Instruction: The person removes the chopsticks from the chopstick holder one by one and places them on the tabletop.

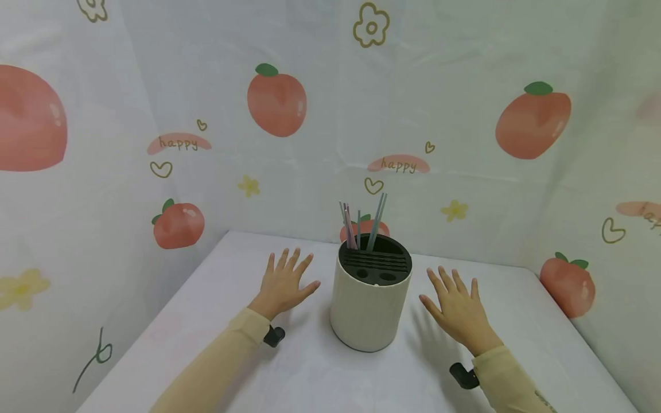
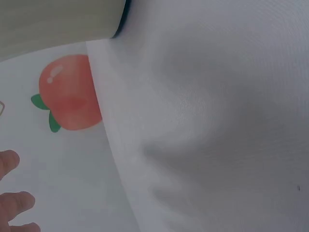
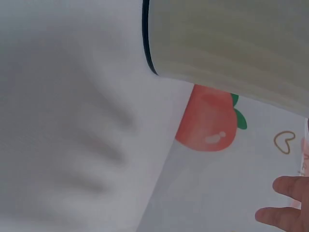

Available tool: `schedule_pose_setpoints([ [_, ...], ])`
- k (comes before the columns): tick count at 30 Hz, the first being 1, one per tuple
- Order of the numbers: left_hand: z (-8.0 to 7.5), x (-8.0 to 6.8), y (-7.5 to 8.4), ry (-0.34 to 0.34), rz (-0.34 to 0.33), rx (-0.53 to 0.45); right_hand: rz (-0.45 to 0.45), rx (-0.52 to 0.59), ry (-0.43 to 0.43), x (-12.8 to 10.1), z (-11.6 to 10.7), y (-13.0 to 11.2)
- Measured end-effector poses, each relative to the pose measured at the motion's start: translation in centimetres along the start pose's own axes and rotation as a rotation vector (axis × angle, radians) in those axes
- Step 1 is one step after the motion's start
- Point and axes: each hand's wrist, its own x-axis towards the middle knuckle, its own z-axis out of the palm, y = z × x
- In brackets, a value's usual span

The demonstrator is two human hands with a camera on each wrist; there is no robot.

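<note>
A cream cylindrical holder (image 1: 368, 312) with a black slotted top (image 1: 376, 261) stands upright on the white table. Several thin pink and blue-green sticks (image 1: 377, 221) rise from its rear opening. To its left my left hand (image 1: 283, 287) is held with fingers spread, apart from the holder and casting a shadow. On the other side my right hand (image 1: 459, 310) is spread likewise, holding nothing. The holder's side (image 2: 58, 24) fills the upper left of the left wrist view, and its wall (image 3: 231, 43) the upper right of the right wrist view.
White cloth (image 1: 330, 103) printed with peaches, flowers and hearts hangs behind and at both sides of the table (image 1: 206, 287). Black wrist cameras (image 1: 273, 336) sit under both cuffs. The table's back edge lies just beyond the holder.
</note>
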Motion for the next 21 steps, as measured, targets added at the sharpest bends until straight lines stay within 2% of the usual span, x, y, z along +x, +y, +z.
schedule_pose_setpoints([
  [5, -0.13, -0.01, 0.11, 0.0, 0.012, -0.023, -0.012, 0.002, 0.0, -0.17, 0.04, -0.1],
  [9, -0.31, -0.2, 0.25, 0.004, 0.027, -0.081, -0.033, 0.036, -0.005, -0.22, 0.08, -0.12],
  [16, -0.28, -0.42, 0.33, -0.077, 0.002, -0.154, -0.055, 0.054, 0.007, -0.26, 0.37, -0.17],
  [21, -0.19, -0.53, 0.36, -0.112, -0.008, -0.191, -0.03, 0.086, -0.008, -0.34, 0.79, -0.22],
])
